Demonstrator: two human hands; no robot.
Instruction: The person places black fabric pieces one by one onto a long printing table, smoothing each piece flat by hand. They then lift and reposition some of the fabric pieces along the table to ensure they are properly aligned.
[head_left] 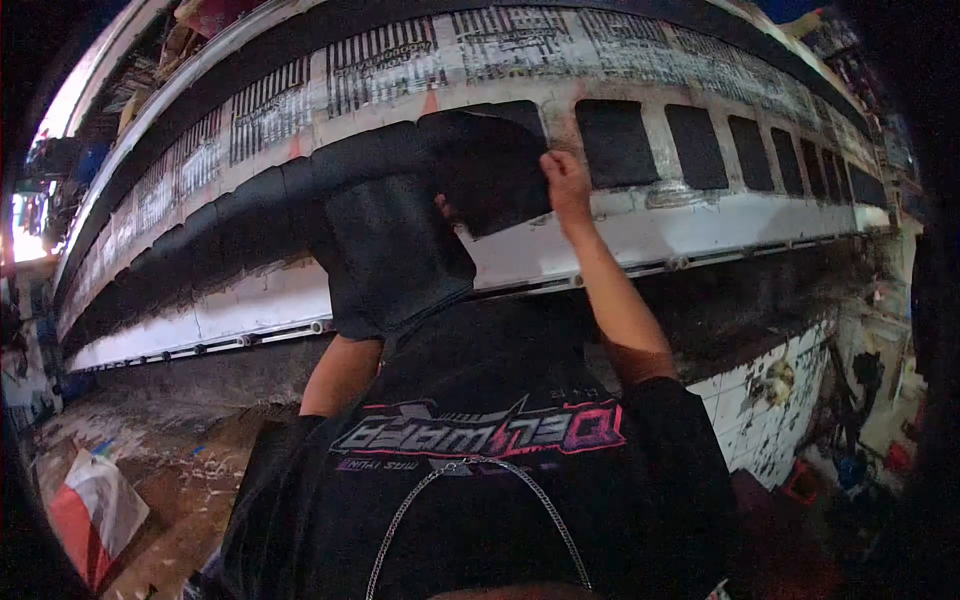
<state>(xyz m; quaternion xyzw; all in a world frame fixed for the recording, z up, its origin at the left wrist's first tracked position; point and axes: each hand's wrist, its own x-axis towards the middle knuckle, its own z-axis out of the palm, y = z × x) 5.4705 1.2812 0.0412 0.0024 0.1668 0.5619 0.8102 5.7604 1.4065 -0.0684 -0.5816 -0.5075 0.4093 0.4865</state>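
Note:
Across the long table lies a row of black fabric pieces. My right hand is closed at the right edge of a black fabric piece, its fingers pinching that edge. My left hand shows only as a few fingertips at the piece's lower left side; the rest is hidden under black cloth. More black cloth drapes over my left forearm. To the right, a separate black panel lies flat, with further panels spaced along the table.
Printed striped patterns run along the table's far side. A metal rail with small knobs follows the near edge. White tiles stand at the lower right. A red and white sheet lies on the floor at the lower left.

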